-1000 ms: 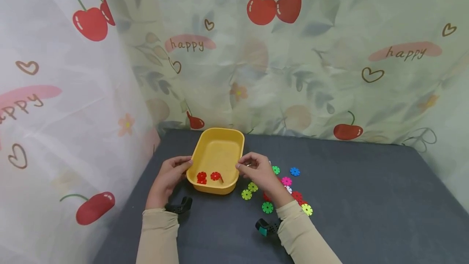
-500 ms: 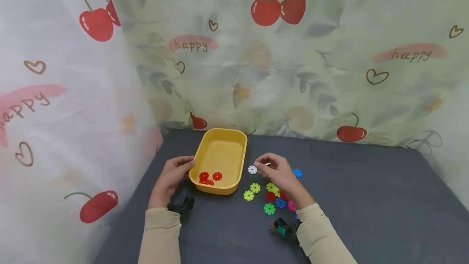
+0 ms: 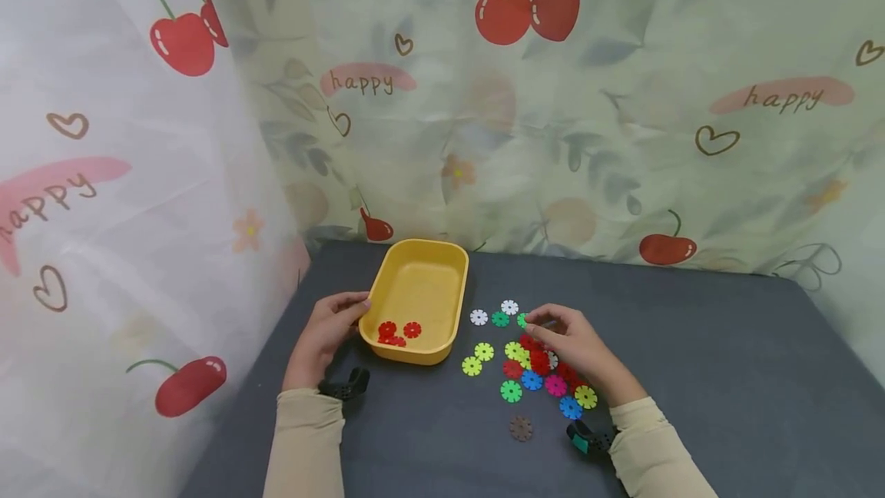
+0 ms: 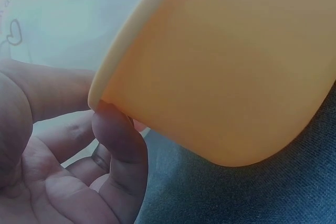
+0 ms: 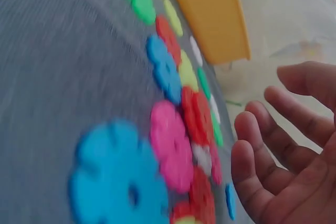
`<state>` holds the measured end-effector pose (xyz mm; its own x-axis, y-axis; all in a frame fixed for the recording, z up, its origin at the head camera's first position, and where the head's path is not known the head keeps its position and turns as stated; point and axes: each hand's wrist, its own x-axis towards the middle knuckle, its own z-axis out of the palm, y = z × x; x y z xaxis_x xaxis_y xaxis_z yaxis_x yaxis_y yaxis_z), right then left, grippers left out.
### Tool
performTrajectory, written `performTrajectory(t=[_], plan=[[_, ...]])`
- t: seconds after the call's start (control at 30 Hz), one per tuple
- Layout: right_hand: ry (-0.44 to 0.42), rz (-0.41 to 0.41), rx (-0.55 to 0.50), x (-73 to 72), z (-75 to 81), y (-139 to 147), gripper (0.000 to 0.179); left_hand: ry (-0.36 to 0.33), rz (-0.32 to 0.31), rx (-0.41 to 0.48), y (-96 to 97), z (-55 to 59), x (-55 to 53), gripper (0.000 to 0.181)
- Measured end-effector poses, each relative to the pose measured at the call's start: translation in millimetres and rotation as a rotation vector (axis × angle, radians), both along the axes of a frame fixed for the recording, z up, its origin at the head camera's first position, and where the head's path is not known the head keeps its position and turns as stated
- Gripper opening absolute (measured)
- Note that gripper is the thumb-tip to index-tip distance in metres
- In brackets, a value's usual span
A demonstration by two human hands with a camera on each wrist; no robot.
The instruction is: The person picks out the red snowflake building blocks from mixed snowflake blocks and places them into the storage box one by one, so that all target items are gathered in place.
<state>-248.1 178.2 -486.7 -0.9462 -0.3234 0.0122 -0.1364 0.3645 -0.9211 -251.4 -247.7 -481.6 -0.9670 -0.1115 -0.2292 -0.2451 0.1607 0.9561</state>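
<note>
Tub (image 3: 423,283) sitting left of loose discs (image 3: 531,380) on the surface (image 3: 726,375)
Several inner discs (image 3: 412,330) are lying in the tub's near end, the left hand (image 3: 328,330) gripping its left rim; the right hand (image 3: 574,340) is hanging over the loose discs' far right side, a single disc (image 3: 522,428) is lying nearest the person, and a cloth (image 3: 525,137) is hanging behind everything.

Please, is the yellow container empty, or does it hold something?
Not empty: in the head view, red discs lie at the near end of the yellow container; its far part is bare.
</note>
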Motion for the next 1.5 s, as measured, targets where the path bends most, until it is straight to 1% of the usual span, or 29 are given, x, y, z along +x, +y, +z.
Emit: performTrajectory(t=[0.13, 0.3, 0.43, 0.53, 0.7, 1.07, 1.5], plan=[[0.01, 0.047, 0.038, 1.8, -4.2, 13.9, 0.032, -0.005, 0.014, -0.005, -0.3, 1.6, 0.6, 0.044], [-0.028, 0.101, 0.062, 2.2, -7.1, 21.7, 0.034, -0.011, 0.013, -0.008, -2.6, 1.2, 2.2, 0.046], [-0.038, 0.138, 0.099, 2.3, -7.3, 23.4, 0.037, -0.017, 0.019, -0.009, -4.0, -0.2, 2.4, 0.045], [-0.032, 0.139, 0.121, 2.4, -6.1, 24.3, 0.037, -0.01, 0.031, 0.004, -3.8, -1.4, 0.8, 0.043], [-0.033, 0.141, 0.141, 3.6, -5.3, 25.5, 0.035, 0.001, 0.029, 0.003, -1.7, -2.3, -0.7, 0.043], [-0.01, 0.14, 0.18, 3.2, -11.7, 26.5, 0.033, -0.006, 0.024, -0.007, 0.4, -0.4, -0.9, 0.044], [-0.001, 0.145, 0.205, 3.6, -12.3, 28.2, 0.031, -0.007, 0.022, -0.012, 2.8, -0.1, -1.6, 0.043]])
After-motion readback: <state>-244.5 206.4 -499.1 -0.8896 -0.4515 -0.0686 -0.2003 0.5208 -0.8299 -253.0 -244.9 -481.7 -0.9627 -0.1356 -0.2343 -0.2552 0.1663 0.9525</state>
